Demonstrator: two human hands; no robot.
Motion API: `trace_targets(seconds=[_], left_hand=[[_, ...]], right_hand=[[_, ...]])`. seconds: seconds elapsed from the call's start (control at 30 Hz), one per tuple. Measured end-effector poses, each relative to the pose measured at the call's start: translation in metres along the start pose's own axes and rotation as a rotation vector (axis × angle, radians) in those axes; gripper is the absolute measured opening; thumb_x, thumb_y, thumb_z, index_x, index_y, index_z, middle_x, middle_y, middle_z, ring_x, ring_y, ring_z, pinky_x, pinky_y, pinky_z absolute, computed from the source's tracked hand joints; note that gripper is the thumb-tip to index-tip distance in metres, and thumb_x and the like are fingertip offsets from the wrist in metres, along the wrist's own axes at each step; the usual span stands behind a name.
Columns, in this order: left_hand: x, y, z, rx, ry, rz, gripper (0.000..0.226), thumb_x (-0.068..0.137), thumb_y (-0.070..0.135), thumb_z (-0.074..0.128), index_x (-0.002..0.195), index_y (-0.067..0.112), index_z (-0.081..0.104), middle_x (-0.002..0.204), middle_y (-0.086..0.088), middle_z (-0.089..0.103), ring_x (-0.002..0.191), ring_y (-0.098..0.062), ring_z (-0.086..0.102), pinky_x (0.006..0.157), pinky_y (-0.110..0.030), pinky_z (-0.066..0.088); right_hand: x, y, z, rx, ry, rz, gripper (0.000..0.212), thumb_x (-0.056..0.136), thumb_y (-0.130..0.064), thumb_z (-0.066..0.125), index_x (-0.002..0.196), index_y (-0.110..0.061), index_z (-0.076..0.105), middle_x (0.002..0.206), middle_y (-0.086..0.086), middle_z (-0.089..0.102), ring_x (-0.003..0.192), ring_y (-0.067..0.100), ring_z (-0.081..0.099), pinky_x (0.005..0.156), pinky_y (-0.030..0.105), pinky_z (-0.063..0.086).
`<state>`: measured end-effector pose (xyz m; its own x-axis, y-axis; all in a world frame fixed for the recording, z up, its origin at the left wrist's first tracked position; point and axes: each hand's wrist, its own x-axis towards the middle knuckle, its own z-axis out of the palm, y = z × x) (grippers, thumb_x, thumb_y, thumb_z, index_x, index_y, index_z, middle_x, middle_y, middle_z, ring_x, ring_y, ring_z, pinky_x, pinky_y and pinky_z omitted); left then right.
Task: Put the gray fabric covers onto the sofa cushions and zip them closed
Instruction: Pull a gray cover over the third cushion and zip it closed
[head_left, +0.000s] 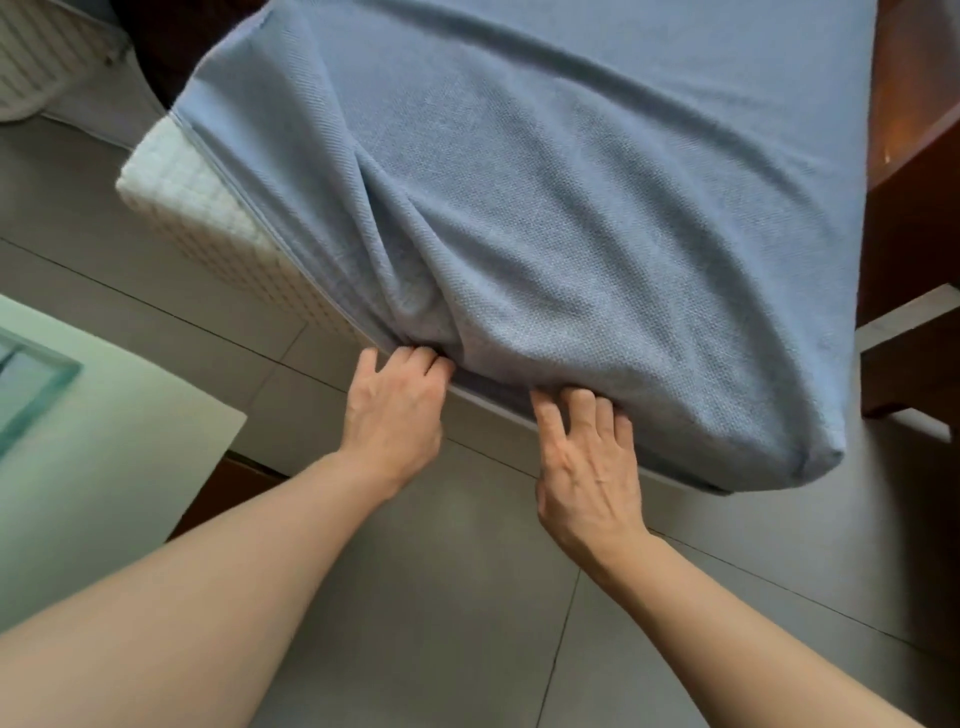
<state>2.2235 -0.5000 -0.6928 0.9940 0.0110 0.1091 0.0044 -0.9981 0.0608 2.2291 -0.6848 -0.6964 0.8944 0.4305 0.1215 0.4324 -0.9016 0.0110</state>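
Two hands at the near edge of the blue-gray woven fabric cover (545, 197) | left hand (392, 410) pinches bunched cloth, right hand (587, 467) curls fingers onto the edge | white quilted foam cushion (176, 192) half covered — bare at left | gray tiled floor (441, 597) below, dark wooden frame (914, 130) right, pale bench (104, 457) left | no legible writing.

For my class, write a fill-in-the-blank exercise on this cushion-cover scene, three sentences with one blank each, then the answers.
1. The gray cover does not yet hide the ____ quilted cushion on one side.
2. The left hand pinches the cover's ____ near the cushion's front corner.
3. The right hand rests on the cushion's near edge, above the tiled ____.

Missing words: white; edge; floor
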Motion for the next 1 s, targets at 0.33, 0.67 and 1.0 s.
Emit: trace_targets(seconds=[0.33, 0.67, 1.0], left_hand=[[0.031, 0.002, -0.011, -0.967, 0.110, -1.110, 0.036, 0.090, 0.020, 0.055, 0.119, 0.007, 0.039, 0.126, -0.010, 0.044, 0.107, -0.026, 0.046, 0.085, -0.028, 0.033], [0.065, -0.013, 0.037, -2.130, 0.039, -1.489, 0.073, 0.074, 0.082, 0.029, 0.124, 0.036, 0.058, 0.120, -0.003, 0.064, 0.110, -0.031, 0.060, 0.096, -0.053, 0.042], [0.083, -0.022, 0.055, -2.449, -0.037, -1.357, 0.066, 0.075, 0.069, 0.049, 0.124, 0.025, 0.060, 0.115, -0.008, 0.068, 0.109, -0.030, 0.063, 0.092, -0.038, 0.049]], right_hand=[[0.056, -0.020, -0.003, -0.047, 0.116, -0.250, 0.058, 0.083, -0.011, 0.029, 0.139, -0.012, 0.043, 0.148, 0.012, 0.031, 0.135, 0.027, 0.026, 0.110, 0.048, 0.018], [0.086, -0.020, 0.015, -0.050, 0.257, -0.304, 0.055, 0.090, -0.008, 0.026, 0.145, -0.010, 0.025, 0.153, 0.011, 0.024, 0.140, 0.030, 0.020, 0.111, 0.054, 0.006], [0.095, -0.025, 0.022, -0.086, 0.374, -0.282, 0.047, 0.101, -0.007, 0.014, 0.142, -0.006, 0.037, 0.149, 0.012, 0.036, 0.138, 0.027, 0.034, 0.109, 0.054, 0.021]])
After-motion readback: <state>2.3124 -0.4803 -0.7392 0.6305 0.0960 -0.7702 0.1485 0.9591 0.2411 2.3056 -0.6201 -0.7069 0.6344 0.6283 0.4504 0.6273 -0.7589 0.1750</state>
